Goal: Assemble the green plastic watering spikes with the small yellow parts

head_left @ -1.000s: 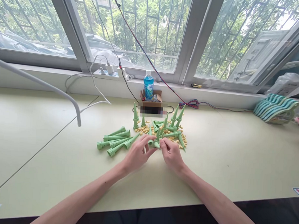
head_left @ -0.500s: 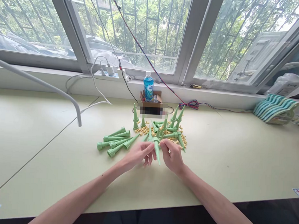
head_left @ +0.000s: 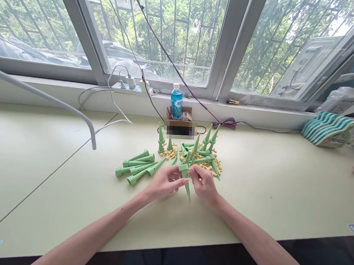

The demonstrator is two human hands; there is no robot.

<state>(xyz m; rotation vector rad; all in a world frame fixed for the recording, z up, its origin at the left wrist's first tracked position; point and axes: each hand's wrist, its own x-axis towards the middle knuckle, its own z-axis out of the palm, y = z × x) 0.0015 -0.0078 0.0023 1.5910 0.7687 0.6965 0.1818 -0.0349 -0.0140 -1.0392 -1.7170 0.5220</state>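
1. The green cone [head_left: 184, 178] is in front of the person, above the near edge of the heap; its collar is uppermost, its tip pointing down and toward the person.
2. Its long axis slants, the tip slightly right of the collar.
3. The left hand [head_left: 164, 183] holds it, thumb in front.
4. The right hand [head_left: 204, 183] is narrow, fingertips drawn together beside the collar; I cannot tell whether they pinch anything.
5. Just beyond, yellow pieces [head_left: 172, 154] lie scattered among more green cones, some of them upright [head_left: 206, 139].
6. Left of these, loose cones [head_left: 142, 168] lie on the table [head_left: 251, 184], most tips pointing rightward, away from the person.
7. Behind the heap stands a blue bottle [head_left: 176, 104].
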